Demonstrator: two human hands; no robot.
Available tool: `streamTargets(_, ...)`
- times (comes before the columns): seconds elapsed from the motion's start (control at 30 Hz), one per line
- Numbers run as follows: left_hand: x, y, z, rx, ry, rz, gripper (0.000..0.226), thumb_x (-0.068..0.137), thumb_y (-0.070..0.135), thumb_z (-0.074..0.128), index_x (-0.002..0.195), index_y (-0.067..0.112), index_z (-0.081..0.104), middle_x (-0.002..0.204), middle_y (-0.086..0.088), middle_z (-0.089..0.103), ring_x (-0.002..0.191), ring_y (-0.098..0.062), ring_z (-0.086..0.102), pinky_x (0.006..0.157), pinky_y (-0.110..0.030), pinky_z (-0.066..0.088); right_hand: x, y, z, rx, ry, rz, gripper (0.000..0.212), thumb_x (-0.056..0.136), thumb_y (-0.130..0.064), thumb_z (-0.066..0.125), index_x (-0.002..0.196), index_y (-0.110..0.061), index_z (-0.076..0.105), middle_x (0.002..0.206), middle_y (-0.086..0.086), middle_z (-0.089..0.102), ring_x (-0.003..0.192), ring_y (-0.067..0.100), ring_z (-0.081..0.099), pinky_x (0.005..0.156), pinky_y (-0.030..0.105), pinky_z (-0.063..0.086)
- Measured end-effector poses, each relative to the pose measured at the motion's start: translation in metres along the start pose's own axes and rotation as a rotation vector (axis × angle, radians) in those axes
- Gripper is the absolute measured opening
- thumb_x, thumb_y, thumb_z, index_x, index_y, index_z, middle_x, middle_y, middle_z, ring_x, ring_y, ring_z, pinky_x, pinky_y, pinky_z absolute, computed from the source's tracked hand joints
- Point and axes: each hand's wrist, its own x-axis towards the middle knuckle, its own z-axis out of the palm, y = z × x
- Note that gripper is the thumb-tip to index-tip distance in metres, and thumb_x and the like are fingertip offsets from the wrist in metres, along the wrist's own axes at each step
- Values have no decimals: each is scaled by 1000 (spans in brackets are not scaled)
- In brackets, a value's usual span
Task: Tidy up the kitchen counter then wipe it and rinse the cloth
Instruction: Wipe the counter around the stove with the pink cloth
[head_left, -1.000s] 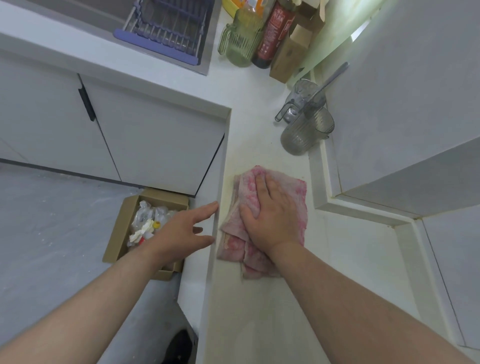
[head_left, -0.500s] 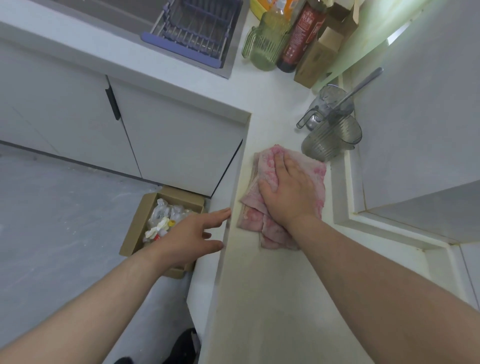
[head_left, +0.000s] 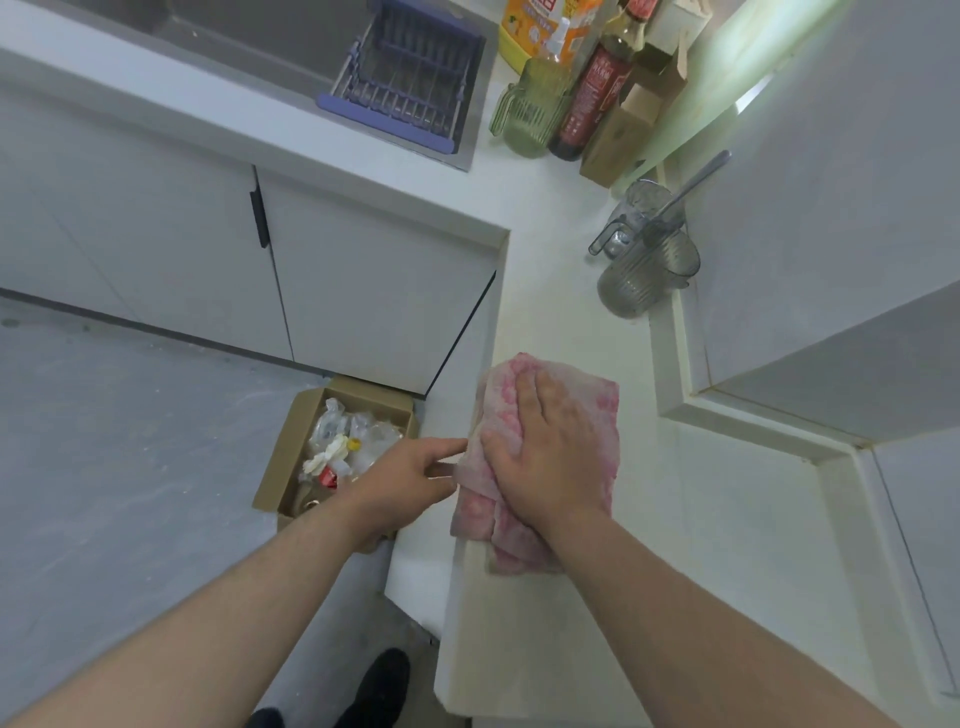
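A folded pink cloth (head_left: 597, 415) lies on the pale kitchen counter (head_left: 701, 519), its left side hanging slightly over the counter's front edge. My right hand (head_left: 545, 457) presses flat on the cloth with straight fingers pointing away from me. Just left of the edge, my left hand (head_left: 405, 478) hovers with relaxed fingers, its fingertips reaching the cloth's left edge and holding nothing. The sink (head_left: 260, 31) sits at the top left with a blue dish rack (head_left: 410, 88) set in it.
Two clear measuring jugs (head_left: 644, 260) with a spoon stand by the wall ahead. A green glass jug (head_left: 535, 109), a dark bottle (head_left: 592, 98), an orange bottle and a carton crowd the far corner. A cardboard box of rubbish (head_left: 332, 447) sits on the floor below.
My right hand slid the cloth away from me toward the jugs, then back toward me and the front edge. My left hand moved right until its fingertips reached the cloth.
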Motion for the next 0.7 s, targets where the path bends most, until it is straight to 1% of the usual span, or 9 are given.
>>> streamTargets(0.07,-8,-2,-1,-6,5,-21,52,92,-4,50,134,25,57,128,12,64,115,-1,60,97,-21,46,-22,-8,2,-2,-10,4,77,91,-56,25,157,-25,0,166,-2,2,152,15,1,124,37,3)
streamTargets(0.13,-14,-4,-4,35,27,-49,50,94,0,51,140,20,50,140,8,54,121,-3,54,96,-16,42,-41,-14,3,2,-7,14,76,94,-55,29,157,-26,-2,166,-3,1,152,14,0,123,33,-2)
streamTargets(0.23,-21,-5,-8,64,33,-42,48,96,2,50,140,21,48,141,8,51,122,-2,52,91,-11,38,-70,-25,8,17,-24,33,78,93,-56,29,156,-28,-8,166,-4,-3,152,13,-5,122,32,-6)
streamTargets(0.3,-23,-3,-9,59,19,-28,48,97,2,48,139,25,50,139,11,51,120,0,52,92,-13,38,-85,-32,11,10,-37,44,79,93,-56,27,155,-29,-12,165,-5,-7,151,12,-8,120,31,-10)
streamTargets(0.4,-24,-3,-10,61,21,-19,46,97,3,48,138,24,51,140,9,51,123,-2,51,101,-19,37,-88,-34,11,8,-40,68,78,94,-56,28,155,-29,-12,165,-5,-8,151,12,-9,118,29,-13)
streamTargets(0.43,-23,-4,-11,77,24,-13,46,97,3,48,138,22,51,141,9,51,126,-3,50,102,-19,37,-86,-35,11,7,-37,73,78,94,-55,29,155,-28,-12,165,-5,-7,151,12,-8,118,29,-13)
streamTargets(0.5,-20,-5,-12,91,18,-14,45,97,3,47,139,20,50,137,11,51,126,-3,49,98,-14,37,-84,-34,11,-3,-37,71,78,94,-55,30,156,-28,-9,166,-4,-5,152,13,-6,118,28,-13)
streamTargets(0.57,-14,-5,-14,88,-9,-25,49,96,3,48,140,24,49,137,14,50,124,-2,49,94,-13,38,-82,-33,12,-6,-30,69,79,93,-55,33,156,-27,-6,166,-4,-3,152,13,-4,116,27,-14)
streamTargets(0.7,6,-3,-17,99,-31,-8,62,90,-3,48,143,31,46,142,14,50,127,-7,51,101,-23,42,-58,-27,12,27,-13,82,79,93,-54,34,156,-26,-5,166,-4,-2,152,12,-3,118,27,-11)
